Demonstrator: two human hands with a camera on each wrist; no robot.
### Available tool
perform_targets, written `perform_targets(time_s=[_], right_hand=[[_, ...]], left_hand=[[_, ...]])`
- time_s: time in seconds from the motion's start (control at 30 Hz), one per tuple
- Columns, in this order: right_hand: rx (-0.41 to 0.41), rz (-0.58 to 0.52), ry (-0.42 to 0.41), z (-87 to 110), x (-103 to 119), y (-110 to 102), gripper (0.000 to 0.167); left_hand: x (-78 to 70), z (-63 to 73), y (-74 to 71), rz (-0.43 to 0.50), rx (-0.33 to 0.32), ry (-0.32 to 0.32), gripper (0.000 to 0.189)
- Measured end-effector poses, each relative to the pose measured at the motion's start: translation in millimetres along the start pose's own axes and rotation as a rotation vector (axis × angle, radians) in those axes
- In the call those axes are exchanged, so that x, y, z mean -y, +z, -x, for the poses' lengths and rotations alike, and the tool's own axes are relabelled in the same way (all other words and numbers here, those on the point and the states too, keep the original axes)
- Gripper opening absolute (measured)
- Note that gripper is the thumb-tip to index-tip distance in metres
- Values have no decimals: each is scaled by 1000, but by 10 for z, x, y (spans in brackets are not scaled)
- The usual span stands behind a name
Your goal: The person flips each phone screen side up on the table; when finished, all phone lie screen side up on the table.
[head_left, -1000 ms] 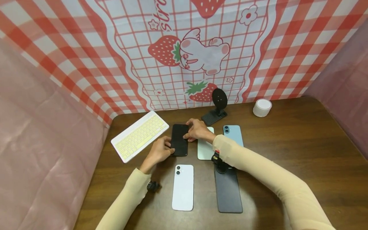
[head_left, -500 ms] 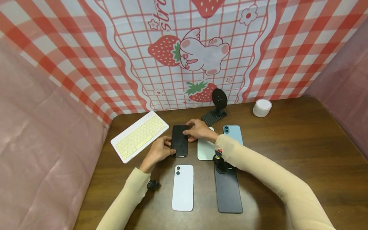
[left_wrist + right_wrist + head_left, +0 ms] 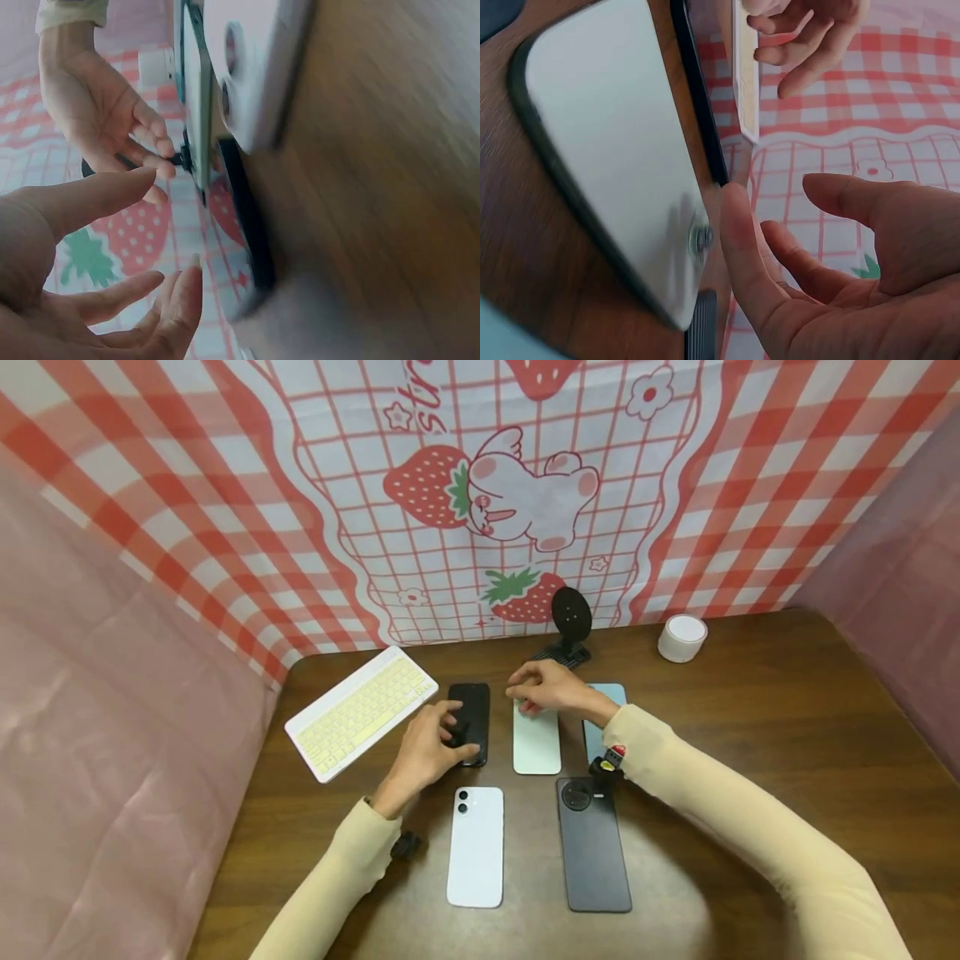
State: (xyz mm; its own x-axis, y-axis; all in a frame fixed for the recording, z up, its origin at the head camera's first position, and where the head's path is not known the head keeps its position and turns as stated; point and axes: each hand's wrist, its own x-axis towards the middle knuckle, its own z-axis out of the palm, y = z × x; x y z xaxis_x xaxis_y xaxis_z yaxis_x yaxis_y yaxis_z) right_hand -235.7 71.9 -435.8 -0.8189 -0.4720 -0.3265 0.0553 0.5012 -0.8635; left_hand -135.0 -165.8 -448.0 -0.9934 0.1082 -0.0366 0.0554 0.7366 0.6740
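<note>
In the head view a black phone [image 3: 472,702] lies screen up on the table. My left hand [image 3: 425,750] hovers over its left side, thumb and fingers spread; the left wrist view shows the fingers apart from the black phone [image 3: 244,210] with nothing between them. To the right lies a mint-green phone [image 3: 537,747], camera side up. Above its top end is my right hand [image 3: 553,687], fingers loosely bent and holding nothing. A light blue phone [image 3: 592,739] is partly hidden under the right wrist. Nearer me lie a white phone [image 3: 476,852] and a dark grey phone [image 3: 596,864].
A white keyboard [image 3: 363,714] with yellow keys lies slanted at the left. Behind the phones stands a black folding stand [image 3: 572,614] with a round plate, partly covered by my right hand. A small white cylinder [image 3: 682,639] stands at the back right. Checked cloth [image 3: 510,502] hangs behind.
Both hands have let go of the black phone, which stays in place. My right hand has moved right, over the mint-green phone; the left hand's fingers have spread and lifted.
</note>
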Motion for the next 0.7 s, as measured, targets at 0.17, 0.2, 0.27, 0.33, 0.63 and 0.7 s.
perform_targets(time_s=[0.17,0.2,0.27,0.33,0.63,0.7], right_hand=[[-42,37,7,78,-71,-122,37],[-50,43,11,83,-91,-139,36],[-59,51,10,90,-130,-170,36],[-68,48,9,95,-170,-198,36],[-117,61,45,163,-265,-299,31],[-124,63,50,174,-284,-313,31]], left_hand=[[-184,-3,96,-6,35,83,70],[-214,-3,118,-11,49,94,70],[-278,-4,162,-21,78,112,69],[-336,-7,209,-41,105,130,69],[-567,-40,430,-151,181,148,71],[-601,-44,477,-172,195,144,72]])
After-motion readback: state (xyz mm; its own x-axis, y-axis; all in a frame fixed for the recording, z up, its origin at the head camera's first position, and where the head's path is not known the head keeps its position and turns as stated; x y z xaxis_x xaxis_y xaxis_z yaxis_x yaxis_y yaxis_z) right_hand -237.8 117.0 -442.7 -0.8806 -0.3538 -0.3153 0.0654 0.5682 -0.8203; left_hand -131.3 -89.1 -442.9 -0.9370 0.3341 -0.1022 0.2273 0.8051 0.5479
